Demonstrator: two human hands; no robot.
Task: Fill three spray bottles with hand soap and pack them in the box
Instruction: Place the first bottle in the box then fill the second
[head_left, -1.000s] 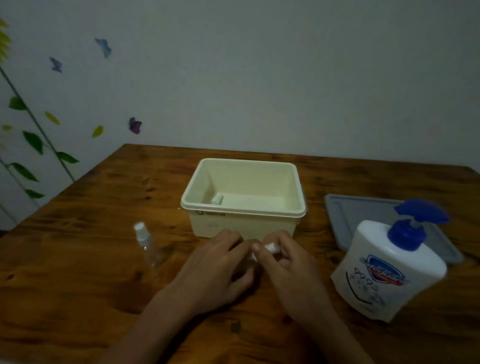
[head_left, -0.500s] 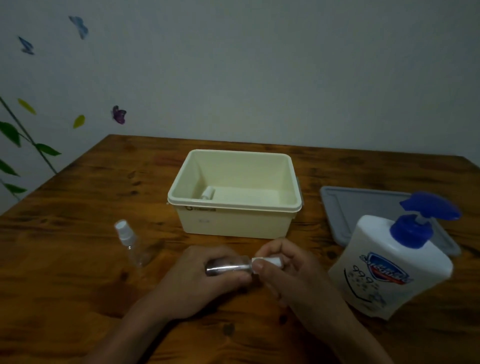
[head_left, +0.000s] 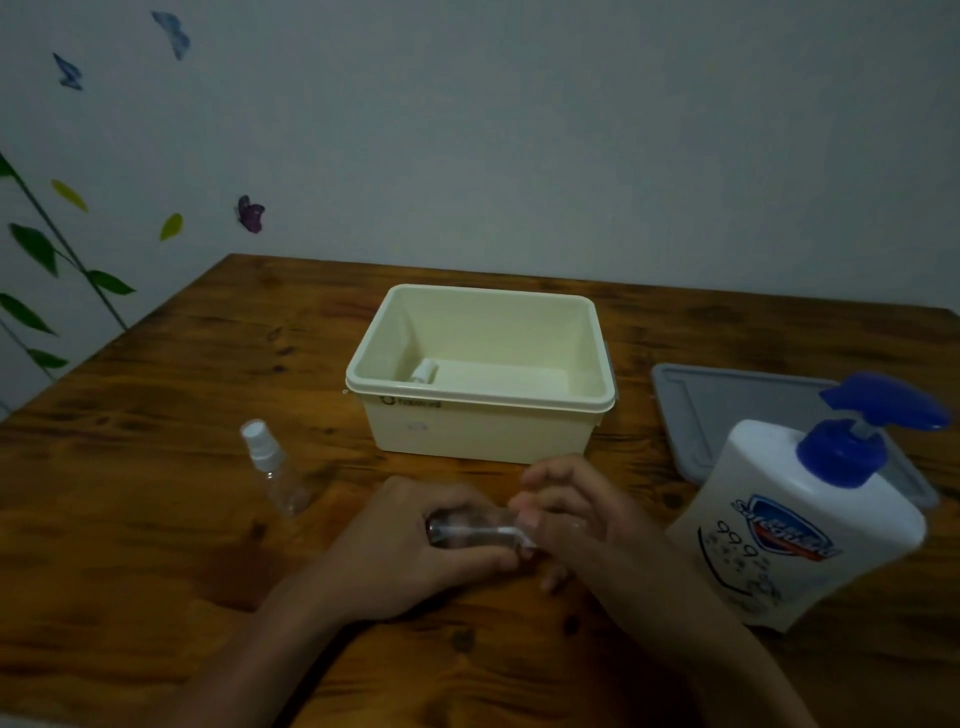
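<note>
My left hand (head_left: 415, 545) grips a small clear spray bottle (head_left: 467, 530) held sideways just above the table. My right hand (head_left: 582, 514) pinches the bottle's white spray top at its right end; the top is mostly hidden by my fingers. A second clear spray bottle (head_left: 272, 470) with a white top stands to the left. The cream box (head_left: 483, 431) sits behind my hands, with another spray bottle (head_left: 425, 372) lying in it, only its white cap showing. A white hand soap pump bottle (head_left: 800, 525) with a blue pump stands at the right.
A grey lid (head_left: 727, 410) lies flat behind the soap bottle. The wooden table (head_left: 130, 545) meets a grey wall at the back. Leaf and butterfly stickers decorate the wall at the left.
My hands lifted the bottle off the table and turned it sideways, nearer to me. My right fingers now wrap over its white top. The view shifted slightly.
</note>
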